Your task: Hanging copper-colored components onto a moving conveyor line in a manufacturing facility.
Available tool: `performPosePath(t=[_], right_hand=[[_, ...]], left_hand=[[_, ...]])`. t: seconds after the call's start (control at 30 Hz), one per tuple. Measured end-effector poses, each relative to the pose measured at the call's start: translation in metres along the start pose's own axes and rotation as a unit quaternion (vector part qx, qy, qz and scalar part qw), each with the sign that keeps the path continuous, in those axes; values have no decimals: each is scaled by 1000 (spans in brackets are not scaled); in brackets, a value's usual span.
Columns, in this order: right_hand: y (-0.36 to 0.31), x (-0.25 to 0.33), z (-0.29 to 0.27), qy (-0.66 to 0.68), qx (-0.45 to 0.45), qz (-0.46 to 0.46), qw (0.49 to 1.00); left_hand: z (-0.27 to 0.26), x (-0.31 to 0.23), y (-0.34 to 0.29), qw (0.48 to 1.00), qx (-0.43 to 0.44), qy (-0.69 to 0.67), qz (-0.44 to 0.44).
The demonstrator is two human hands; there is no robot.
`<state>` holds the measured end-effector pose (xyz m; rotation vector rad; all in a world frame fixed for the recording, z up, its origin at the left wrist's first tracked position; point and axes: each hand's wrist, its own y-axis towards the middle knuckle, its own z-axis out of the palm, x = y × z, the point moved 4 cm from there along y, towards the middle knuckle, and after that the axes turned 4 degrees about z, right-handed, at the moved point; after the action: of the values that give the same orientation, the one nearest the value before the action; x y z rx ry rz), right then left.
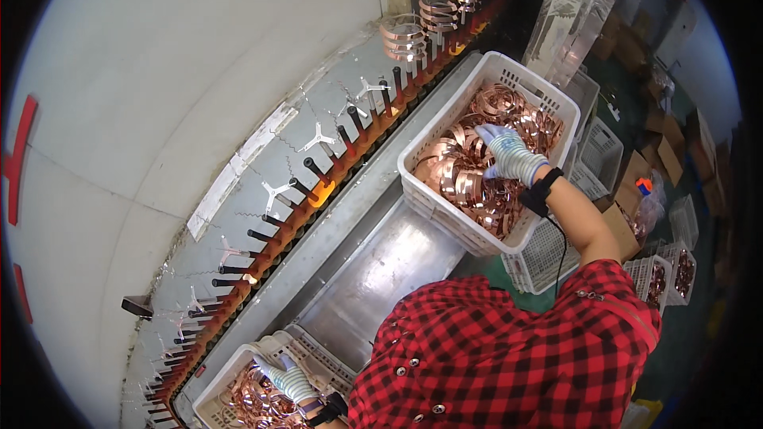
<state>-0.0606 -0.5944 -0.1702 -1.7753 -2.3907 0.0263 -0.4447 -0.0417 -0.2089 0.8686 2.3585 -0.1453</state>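
Note:
My right hand (509, 152), in a striped glove with a black wrist strap, reaches into a white plastic crate (433, 202) heaped with copper rings (461, 179); its fingers curl around some of them. My left hand (284, 379), gloved the same way, digs into copper rings (254, 405) in a second white crate (213, 391) at the lower left; I cannot tell if it grips any. My red checked shirt (509, 349) fills the lower right.
An orange conveyor chain with black pegs (318, 183) runs diagonally past both crates; several copper rings (405, 36) hang on its far pegs. A steel trough (381, 270) lies between the crates. Empty white crates (598, 147), cardboard boxes (668, 155) and small crates of copper parts (675, 270) stand at right.

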Motion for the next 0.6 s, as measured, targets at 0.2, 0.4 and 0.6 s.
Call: performPosePath(t=[0.2,0.4,0.6], right_hand=[[15,-19,-24,221,-121,-44,967],[114,31,-60,700,-12,141,700],[216,78,-62,725,113,92,673]], left_hand=[[6,9,4,1000,-12,13,10],[7,27,0,998,-38,-45,-11],[3,21,-6,996,-73,-34,36]])
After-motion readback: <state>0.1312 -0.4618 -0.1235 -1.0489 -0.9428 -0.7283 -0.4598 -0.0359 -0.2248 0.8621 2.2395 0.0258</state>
